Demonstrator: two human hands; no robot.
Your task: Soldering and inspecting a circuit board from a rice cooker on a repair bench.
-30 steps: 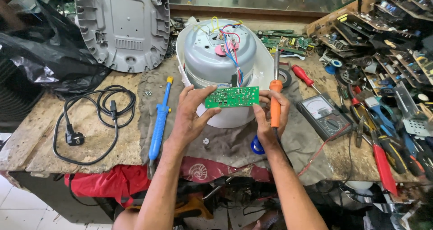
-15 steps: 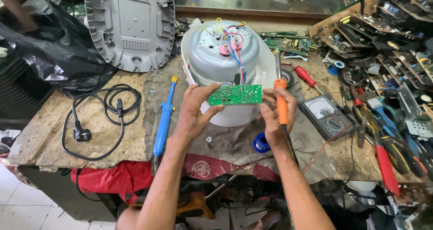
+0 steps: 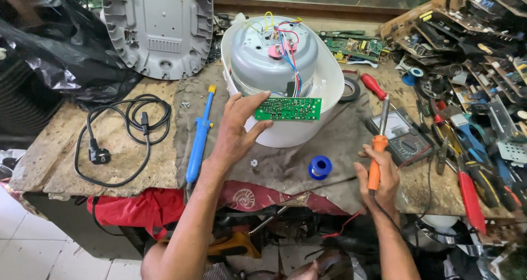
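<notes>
My left hand [image 3: 236, 129] holds a green circuit board [image 3: 288, 109] by its left end, in front of an overturned white appliance [image 3: 282, 77] whose grey underside shows coloured wires. My right hand [image 3: 379, 178] grips an orange-handled soldering iron [image 3: 377, 148], tip pointing up and away, off to the right of the board and apart from it. A small blue solder spool [image 3: 319, 167] lies on the grey cloth between my two hands. The iron's cord drops below the bench edge.
A blue desoldering pump [image 3: 198, 137] lies left of my left hand. A black power cord [image 3: 123, 129] coils at left, with a grey plastic cover [image 3: 158, 27] behind it. A multimeter [image 3: 399, 137], red screwdriver [image 3: 373, 86], tape roll and several pliers crowd the right side.
My right hand has pulled the soldering iron away from the board, down and to the right. My left hand keeps the board and now holds it alone.
</notes>
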